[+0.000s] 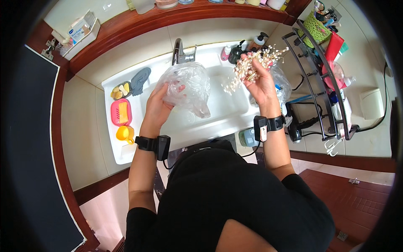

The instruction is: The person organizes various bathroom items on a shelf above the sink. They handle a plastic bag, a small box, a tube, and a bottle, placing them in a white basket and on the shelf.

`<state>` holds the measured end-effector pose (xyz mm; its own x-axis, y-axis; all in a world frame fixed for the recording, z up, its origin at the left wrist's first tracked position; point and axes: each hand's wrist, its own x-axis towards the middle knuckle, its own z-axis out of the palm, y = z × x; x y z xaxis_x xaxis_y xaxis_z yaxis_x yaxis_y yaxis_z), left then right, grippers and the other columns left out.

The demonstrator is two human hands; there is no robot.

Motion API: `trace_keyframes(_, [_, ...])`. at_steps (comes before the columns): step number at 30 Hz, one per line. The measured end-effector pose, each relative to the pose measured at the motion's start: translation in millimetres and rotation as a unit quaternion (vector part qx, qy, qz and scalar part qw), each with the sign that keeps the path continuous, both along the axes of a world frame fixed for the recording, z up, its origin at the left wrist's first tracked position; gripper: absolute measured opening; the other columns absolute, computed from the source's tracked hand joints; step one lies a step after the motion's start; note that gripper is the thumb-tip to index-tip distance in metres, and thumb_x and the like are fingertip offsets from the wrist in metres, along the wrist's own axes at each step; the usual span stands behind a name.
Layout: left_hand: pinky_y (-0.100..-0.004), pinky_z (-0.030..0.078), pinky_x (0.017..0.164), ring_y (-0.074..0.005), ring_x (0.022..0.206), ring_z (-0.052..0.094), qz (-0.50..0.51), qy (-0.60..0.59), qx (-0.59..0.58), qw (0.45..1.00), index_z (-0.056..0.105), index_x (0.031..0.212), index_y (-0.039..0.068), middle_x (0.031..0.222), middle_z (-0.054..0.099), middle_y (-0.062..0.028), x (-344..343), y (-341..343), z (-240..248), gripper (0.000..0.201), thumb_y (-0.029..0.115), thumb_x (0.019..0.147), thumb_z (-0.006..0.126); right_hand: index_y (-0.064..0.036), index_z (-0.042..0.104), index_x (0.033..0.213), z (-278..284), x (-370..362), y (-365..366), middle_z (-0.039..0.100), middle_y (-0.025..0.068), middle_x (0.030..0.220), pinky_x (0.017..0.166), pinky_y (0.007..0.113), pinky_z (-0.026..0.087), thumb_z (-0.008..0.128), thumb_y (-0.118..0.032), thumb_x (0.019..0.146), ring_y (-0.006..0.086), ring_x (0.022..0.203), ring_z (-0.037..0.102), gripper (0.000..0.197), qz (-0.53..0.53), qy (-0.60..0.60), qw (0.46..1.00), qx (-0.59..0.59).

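Note:
My left hand [158,105] grips a clear, crinkled plastic bag [193,82] over the left part of the white sink [228,115], just in front of the faucet [178,54]. Some of its fingertips show through the film. In my right hand [263,90], raised over the sink's right side, is a loose bundle of cotton swabs [247,69]. Their white tips fan out both ways past my fingers, and several hang toward the basin. Behind the bundle stand a dark pump bottle [237,53] and a small pink bottle [226,53].
On the sink's left ledge are a grey, flat object [140,80], soap pieces [120,90], a pink soap dish [115,113] with a yellow sponge, and a yellow cup [124,134]. A black wall rack [312,80] with toiletries juts in at right. A hair dryer [295,131] hangs below.

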<state>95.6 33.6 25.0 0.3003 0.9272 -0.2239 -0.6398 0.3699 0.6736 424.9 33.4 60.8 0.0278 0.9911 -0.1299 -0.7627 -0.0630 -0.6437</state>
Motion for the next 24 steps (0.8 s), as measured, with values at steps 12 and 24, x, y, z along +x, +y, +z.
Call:
trace_keyframes(12, [-0.0257,0.050,0.082,-0.0128,0.093,0.062,0.148,0.351,0.122,0.917,0.066,0.111,0.000,0.099,0.067,-0.0036,-51,-13,-48,0.030,-0.007,0.085,0.053,-0.0038,0.053,0.138,-7,-10,-3,0.065,0.0134,0.120,0.109,0.057,0.048,0.059,-0.002,0.089,0.0354,0.117,0.063,0.049,0.166,0.186,0.962,0.116])
trace_keyframes(24, [-0.0277,0.046,0.098,-0.0159,0.110,0.061,0.194,0.407,0.065,0.890,0.061,0.131,0.000,0.118,0.066,-0.0058,-104,-59,-71,0.043,0.002,0.088,0.067,0.0018,0.058,0.126,-1,-26,2,0.051,0.0064,0.088,0.056,0.027,0.042,0.058,-0.022,0.088,0.0126,0.066,0.044,0.045,0.245,0.337,0.903,0.101])
